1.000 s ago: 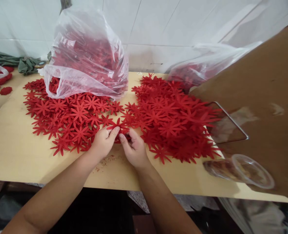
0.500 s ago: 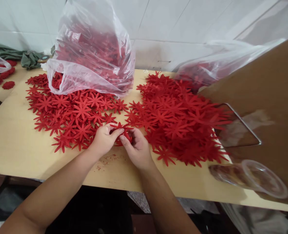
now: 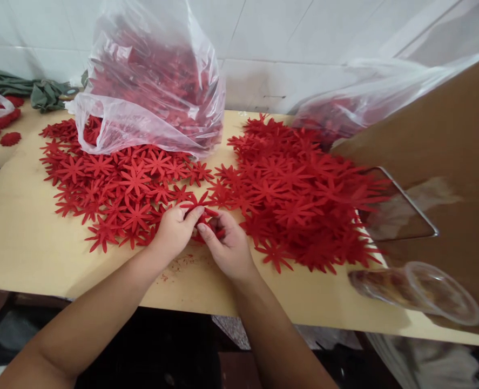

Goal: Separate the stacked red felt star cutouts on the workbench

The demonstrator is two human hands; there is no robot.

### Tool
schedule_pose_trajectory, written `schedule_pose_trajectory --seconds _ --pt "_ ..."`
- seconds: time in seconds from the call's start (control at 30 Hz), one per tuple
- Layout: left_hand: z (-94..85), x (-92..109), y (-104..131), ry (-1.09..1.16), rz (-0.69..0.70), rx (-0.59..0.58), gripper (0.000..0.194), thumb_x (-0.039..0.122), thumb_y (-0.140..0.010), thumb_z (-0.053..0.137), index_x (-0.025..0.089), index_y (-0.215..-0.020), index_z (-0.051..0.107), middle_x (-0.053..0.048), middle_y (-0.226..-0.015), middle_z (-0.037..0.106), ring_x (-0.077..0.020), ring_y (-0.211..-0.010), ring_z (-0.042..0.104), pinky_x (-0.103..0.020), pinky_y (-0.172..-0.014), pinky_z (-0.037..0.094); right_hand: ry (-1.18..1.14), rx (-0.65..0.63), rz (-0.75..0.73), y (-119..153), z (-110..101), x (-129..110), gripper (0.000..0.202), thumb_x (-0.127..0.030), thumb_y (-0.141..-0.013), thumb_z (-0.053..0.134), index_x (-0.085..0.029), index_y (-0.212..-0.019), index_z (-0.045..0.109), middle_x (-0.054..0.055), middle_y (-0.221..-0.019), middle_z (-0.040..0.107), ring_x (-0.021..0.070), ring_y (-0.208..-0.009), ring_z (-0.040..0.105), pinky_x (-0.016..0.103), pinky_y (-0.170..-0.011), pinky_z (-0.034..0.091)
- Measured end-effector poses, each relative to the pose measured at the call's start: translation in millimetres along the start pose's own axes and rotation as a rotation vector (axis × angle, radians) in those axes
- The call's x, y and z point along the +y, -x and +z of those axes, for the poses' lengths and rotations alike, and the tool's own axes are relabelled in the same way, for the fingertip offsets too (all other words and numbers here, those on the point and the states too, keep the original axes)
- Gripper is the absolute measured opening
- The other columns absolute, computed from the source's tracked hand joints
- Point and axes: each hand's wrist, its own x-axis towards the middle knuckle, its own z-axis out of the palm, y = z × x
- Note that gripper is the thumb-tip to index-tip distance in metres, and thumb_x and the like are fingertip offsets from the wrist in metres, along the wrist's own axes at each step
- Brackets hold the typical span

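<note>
Thumb and fingers of my left hand (image 3: pixel 177 228) are closed on a red flower-shaped cutout (image 3: pixel 200 202) with narrow petals. My right hand (image 3: pixel 228 243) pinches the lower side of the red pieces there, its thumb close to the left one. How many layers lie between the hands I cannot tell, since the fingers cover them. Left of my hands spreads a heap of red flower cutouts (image 3: pixel 117 183). To the right lies a taller heap of the same cutouts (image 3: pixel 291 200).
A clear plastic bag (image 3: pixel 154 102) full of red pieces stands behind the left heap. Another bag (image 3: pixel 369 92) is at the back right. A cardboard box (image 3: pixel 458 162) with a wire handle (image 3: pixel 415 202) and a clear plastic cup (image 3: pixel 417 292) are at the right. Red crumbs dot the table (image 3: pixel 113 275).
My hands stay together at nearly the same spot. The held flower cutout is tilted up a little more, its petals showing more clearly. The whole view has shifted slightly.
</note>
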Motion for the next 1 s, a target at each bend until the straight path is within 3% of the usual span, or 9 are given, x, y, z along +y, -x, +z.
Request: schedule_pose_trajectory --seconds 0.17,0.33,0.47,0.57,0.67,0.83,1.0 --pt "1.4 -8 1 0.009 0.074 0.056 0.013 0.028 -0.077 0.048 0.017 -0.081 0.053 -0.001 -0.076 0.058 -0.0109 -0.073 0.053 -0.026 -0.072 0.044 0.029 0.000 0.070 0 0 1 0.026 -0.034 -0.075 0.054 -0.017 -0.096 0.057 -0.003 -0.059 0.049 0.0086 -0.050 0.041 0.023 -0.047 0.035" --pt "1.1 -4 4 -0.077 0.118 0.048 0.010 0.025 -0.076 0.050 0.016 -0.073 0.052 -0.001 -0.073 0.054 -0.0106 -0.072 0.051 -0.025 -0.072 0.043 0.110 0.036 0.009 -1 -3 1 0.020 -0.027 -0.077 0.051 -0.017 -0.092 0.059 0.004 -0.078 0.062 0.0134 -0.068 0.054 0.027 -0.064 0.042" --pt "-0.6 4 3 -0.026 0.052 0.065 0.008 0.023 -0.071 0.054 0.015 -0.070 0.055 -0.002 -0.075 0.056 -0.0110 -0.073 0.051 -0.027 -0.073 0.042 0.132 0.083 0.002 -1 -5 2 0.017 -0.030 -0.079 0.049 -0.017 -0.081 0.060 0.000 -0.065 0.056 0.0110 -0.058 0.047 0.025 -0.056 0.038" --pt "-2.1 6 2 0.128 -0.034 0.015 0.008 0.021 -0.070 0.055 0.014 -0.074 0.056 -0.001 -0.070 0.058 -0.0086 -0.063 0.051 -0.025 -0.065 0.042 0.147 0.071 -0.002 -1 -6 1 0.021 -0.033 -0.079 0.048 -0.016 -0.068 0.055 -0.003 -0.054 0.044 0.0089 -0.051 0.038 0.023 -0.050 0.032" --pt "-3.6 7 0 0.173 -0.045 0.049 0.009 0.022 -0.069 0.056 0.014 -0.072 0.056 0.001 -0.064 0.058 -0.0069 -0.057 0.048 -0.023 -0.060 0.041 0.138 0.087 0.010 0 -6 0 0.026 -0.035 -0.080 0.047 -0.017 -0.061 0.049 -0.005 -0.050 0.034 0.0081 -0.048 0.031 0.023 -0.047 0.027" --pt "-5.0 9 1 0.197 -0.100 0.088 0.010 0.023 -0.070 0.055 0.014 -0.066 0.053 0.004 -0.054 0.052 -0.0052 -0.051 0.044 -0.021 -0.054 0.037 0.032 0.168 0.057 0 -8 0 0.027 -0.038 -0.081 0.046 -0.018 -0.063 0.047 -0.004 -0.054 0.038 0.0086 -0.053 0.036 0.022 -0.051 0.031" --pt "-4.2 9 2 0.120 -0.106 0.044 0.020 0.029 -0.074 0.051 0.015 -0.060 0.046 0.006 -0.050 0.043 -0.0052 -0.047 0.038 -0.021 -0.051 0.032 -0.057 0.142 0.074 0 -7 1 0.034 -0.046 -0.080 0.043 -0.019 -0.060 0.045 -0.003 -0.056 0.041 0.0087 -0.055 0.039 0.021 -0.053 0.035"
